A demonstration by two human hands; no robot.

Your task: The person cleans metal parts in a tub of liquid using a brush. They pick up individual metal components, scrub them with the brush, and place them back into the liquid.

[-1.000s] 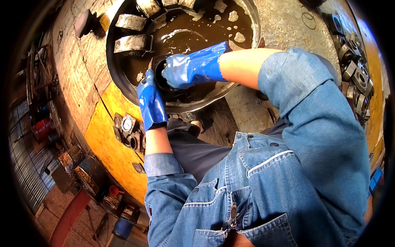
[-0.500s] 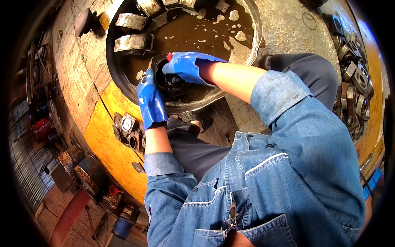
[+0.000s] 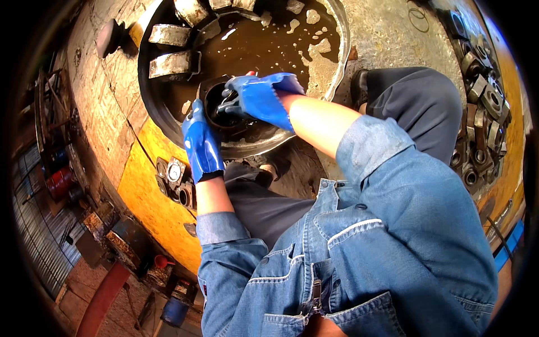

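Note:
A dark, wet metal housing with a round opening point(image 3: 211, 92) is tilted over the near left part of a wide basin point(image 3: 343, 42) of murky brown liquid point(image 3: 264, 48). My left hand point(image 3: 202, 143), in a blue rubber glove, grips the housing by its left edge. My gloved right hand point(image 3: 257, 101) reaches over it from the right, its fingers curled down into the opening. Something small and red point(image 3: 251, 73) sticks out beyond that hand, mostly hidden by the glove. More ring-shaped metal parts point(image 3: 170, 65) stand along the basin's left and far side.
Small metal parts point(image 3: 175, 171) lie on the yellow board left of my left forearm. A heap of metal parts point(image 3: 483, 106) sits at the far right. Near the upper left rim stands a dark rounded object point(image 3: 110, 38). Thin wire rings point(image 3: 418, 21) lie on the floor beyond my knee.
My right hand has turned and drawn back slightly, and its fingers now show inside the housing's opening. The left hand keeps its hold. The whole view has shifted a little.

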